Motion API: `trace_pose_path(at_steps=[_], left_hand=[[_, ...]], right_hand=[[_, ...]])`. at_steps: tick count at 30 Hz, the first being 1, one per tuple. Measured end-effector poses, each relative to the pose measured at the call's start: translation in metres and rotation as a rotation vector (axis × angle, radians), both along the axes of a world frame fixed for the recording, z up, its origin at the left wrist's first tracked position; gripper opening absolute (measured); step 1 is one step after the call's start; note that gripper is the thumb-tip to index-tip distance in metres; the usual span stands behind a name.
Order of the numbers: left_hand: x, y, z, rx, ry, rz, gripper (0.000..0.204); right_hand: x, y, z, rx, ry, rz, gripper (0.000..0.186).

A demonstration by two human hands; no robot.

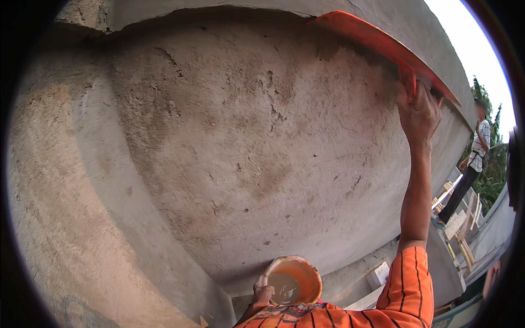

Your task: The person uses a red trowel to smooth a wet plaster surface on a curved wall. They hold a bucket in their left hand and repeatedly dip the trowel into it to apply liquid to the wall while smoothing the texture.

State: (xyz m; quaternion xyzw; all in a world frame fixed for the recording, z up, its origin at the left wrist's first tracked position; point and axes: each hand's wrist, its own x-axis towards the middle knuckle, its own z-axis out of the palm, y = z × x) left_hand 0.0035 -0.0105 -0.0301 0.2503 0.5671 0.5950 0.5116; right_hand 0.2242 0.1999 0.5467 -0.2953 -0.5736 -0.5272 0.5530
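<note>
My right hand (420, 115) is raised high, its fingers wrapped round the handle of a long red plastering float (377, 44). The float's flat face lies up against the grey plastered band (404, 27) along the top of the wall. Low down, my left hand (262, 291) grips the rim of an orange bucket (306, 276) near my body. Greyish, watery liquid (284, 287) stands in the bucket. Between the two hands spreads a rough, patchy plaster wall (246, 147) with pits and darker damp-looking stains.
A side wall (93, 191) meets the main one at the left. At the far right a person (478, 142) in a checked shirt stands near wooden sticks (465, 249). A white block (378, 275) lies on the ledge below the wall.
</note>
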Motion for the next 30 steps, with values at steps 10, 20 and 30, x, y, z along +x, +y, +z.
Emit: trace_pose_path(at_steps=[10, 20, 30], left_hand=[[-0.003, 0.004, -0.01, 0.021, 0.018, -0.014, 0.03], [-0.012, -0.005, -0.08, -0.042, 0.025, -0.006, 0.033], [-0.001, -0.001, 0.018, 0.177, -0.089, 0.061, 0.053]], right_hand=[[0.142, 0.033, -0.063, -0.196, 0.224, 0.01, 0.027], [0.009, -0.098, -0.349, -1.993, -0.881, -0.186, 0.041], [-0.026, -0.115, -0.466, -2.03, -0.97, -0.365, 0.029]])
